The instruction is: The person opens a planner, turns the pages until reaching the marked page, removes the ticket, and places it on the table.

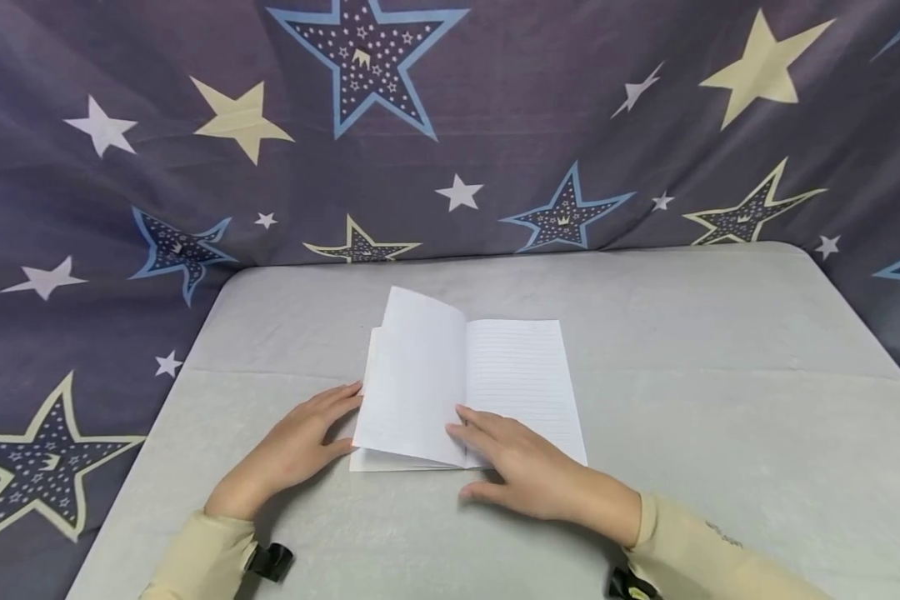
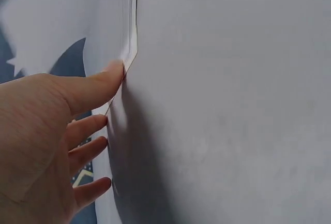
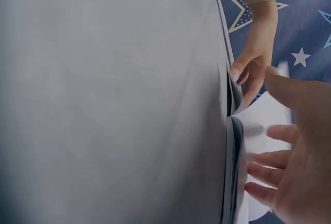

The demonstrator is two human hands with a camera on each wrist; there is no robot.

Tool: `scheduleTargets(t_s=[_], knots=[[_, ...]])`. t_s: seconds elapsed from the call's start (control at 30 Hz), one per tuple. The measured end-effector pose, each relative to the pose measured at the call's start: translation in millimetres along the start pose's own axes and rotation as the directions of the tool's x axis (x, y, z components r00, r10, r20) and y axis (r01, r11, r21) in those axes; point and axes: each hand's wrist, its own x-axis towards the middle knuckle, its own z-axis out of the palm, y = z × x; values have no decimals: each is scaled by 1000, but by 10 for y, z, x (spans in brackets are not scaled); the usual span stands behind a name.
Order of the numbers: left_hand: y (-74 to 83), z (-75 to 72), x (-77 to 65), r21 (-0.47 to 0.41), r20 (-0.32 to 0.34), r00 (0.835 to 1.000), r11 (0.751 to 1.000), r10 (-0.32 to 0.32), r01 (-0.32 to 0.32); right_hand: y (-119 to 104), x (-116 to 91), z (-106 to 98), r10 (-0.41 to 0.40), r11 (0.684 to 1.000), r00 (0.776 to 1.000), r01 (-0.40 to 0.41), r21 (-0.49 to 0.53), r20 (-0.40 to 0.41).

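Observation:
An open notebook (image 1: 521,375) lies on the table, its right page ruled with lines. The left leaf (image 1: 420,383) looks blank and stands slightly raised, skewed over the sheets beneath. At the notebook's left edge is my left hand (image 1: 292,450); its thumb touches the near corner and its fingers reach along the side. In the left wrist view, that hand's thumb (image 2: 106,81) meets the paper edge, fingers spread below it. My right hand (image 1: 528,471) rests its extended fingers over the lower page near the centre fold, thumb apart, off the near edge.
A pale grey cloth covers the table (image 1: 720,400). Behind it and along its sides hangs a dark curtain (image 1: 540,100) patterned with stars. Black straps (image 1: 270,562) sit at the wrists, by beige sleeves (image 1: 202,558).

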Motion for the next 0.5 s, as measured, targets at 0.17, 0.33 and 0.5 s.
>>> scheduleTargets(t_s=[0.17,0.33,0.5], knots=[[-42,-57,-15,-34,-24,998,998,-55,55,19,-16,26,-31,998,997,34,-55,67],[-24,-69,-5,-81,-51,997,995,-60,56,32,-26,46,-30,994,994,41,-101,108],[79,-14,43,-44,-50,999,999,15,-17,27,-40,54,-18,994,991,32,-107,129]])
